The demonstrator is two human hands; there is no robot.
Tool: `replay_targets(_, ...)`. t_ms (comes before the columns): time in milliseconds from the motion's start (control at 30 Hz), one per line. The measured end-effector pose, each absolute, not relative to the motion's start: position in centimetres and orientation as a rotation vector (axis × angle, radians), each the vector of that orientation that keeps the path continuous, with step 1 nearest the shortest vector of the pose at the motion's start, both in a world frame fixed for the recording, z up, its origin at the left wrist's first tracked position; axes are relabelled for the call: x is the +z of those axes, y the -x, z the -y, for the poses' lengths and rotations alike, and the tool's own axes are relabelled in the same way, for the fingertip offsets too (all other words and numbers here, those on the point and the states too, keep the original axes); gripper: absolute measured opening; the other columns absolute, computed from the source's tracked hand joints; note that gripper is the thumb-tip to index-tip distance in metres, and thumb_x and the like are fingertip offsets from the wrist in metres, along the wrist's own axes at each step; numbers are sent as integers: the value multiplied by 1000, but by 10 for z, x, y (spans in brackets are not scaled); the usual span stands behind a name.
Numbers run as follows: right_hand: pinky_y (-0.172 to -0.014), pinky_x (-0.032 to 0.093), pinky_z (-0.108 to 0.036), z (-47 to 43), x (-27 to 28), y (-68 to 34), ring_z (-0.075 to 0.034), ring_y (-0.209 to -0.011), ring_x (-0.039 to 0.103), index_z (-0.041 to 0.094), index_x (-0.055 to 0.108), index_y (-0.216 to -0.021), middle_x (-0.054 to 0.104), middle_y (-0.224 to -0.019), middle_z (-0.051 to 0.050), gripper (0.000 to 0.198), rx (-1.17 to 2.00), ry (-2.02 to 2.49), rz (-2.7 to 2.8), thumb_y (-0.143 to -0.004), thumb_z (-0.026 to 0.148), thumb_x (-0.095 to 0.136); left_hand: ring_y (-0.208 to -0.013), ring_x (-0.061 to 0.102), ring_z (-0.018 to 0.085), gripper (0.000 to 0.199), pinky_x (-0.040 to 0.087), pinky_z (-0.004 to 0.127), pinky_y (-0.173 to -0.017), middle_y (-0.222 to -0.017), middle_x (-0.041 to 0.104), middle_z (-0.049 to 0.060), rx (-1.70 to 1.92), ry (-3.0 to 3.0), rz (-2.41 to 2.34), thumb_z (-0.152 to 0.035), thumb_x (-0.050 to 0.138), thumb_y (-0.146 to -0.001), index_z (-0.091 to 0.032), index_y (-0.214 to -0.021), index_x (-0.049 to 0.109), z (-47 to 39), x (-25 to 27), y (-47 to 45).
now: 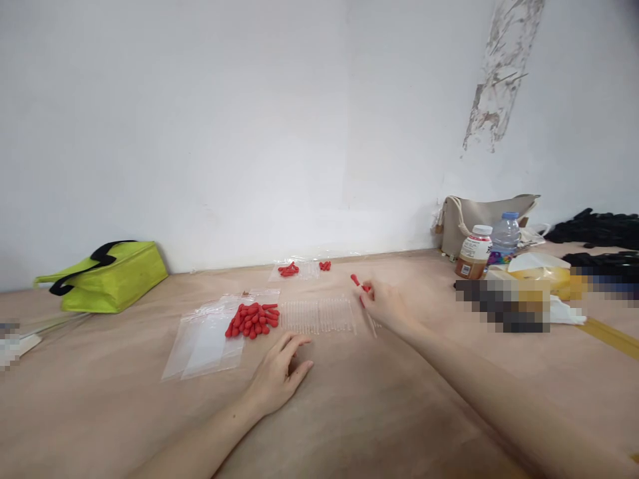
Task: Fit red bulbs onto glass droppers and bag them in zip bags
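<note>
My right hand (384, 304) is closed in a pinch, with red rubber bulbs (354, 279) showing at its fingertips. Which of them it grips and which lie on the table I cannot tell, as motion smears the fingers. Just below it lie a few thin clear tubes (372, 325). My left hand (280, 374) rests on the table with nothing in it, thumb and fingers apart. Between the hands, clear glass tubes (319, 316) lie side by side in a row. A heap of red rubber bulbs (253, 320) sits left of the row, partly over clear plastic bags (207, 342).
Smaller groups of red bulbs (288, 269) lie at the back on clear plastic. A lime-green bag (117, 276) stands far left. To the right are a brown drink bottle (473, 253), a water bottle (506, 233), a grey bag (454, 229) and black items (594, 229). A white wall (249, 133) closes the back.
</note>
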State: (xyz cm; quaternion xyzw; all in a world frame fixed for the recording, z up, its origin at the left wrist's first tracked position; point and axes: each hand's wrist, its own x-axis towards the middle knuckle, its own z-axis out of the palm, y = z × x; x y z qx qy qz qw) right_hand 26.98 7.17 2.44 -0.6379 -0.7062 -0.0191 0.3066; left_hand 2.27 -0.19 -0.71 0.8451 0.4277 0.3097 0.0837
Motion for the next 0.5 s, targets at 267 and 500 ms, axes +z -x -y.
replay_targets(267,-69,26,-32,-88,-7,-250,-20,-69,57,15,55,-85,63,-69,-8,23,-288,1881,1904,-82,26,35,-62,51,11,14,41,23,-57,-92,49,3,833,-2512,-1221,-20,46,-82,-21,-95,53,2,-8,-22)
replay_targets(500,-75,24,-35,-88,-14,-252,-20,-75,57,16,57,-78,64,-76,-9,29,-332,1834,1952,-84,28,32,-60,47,10,10,40,22,-56,-90,49,2,812,-2521,-1218,-19,46,-82,-20,-89,54,1,-9,-22)
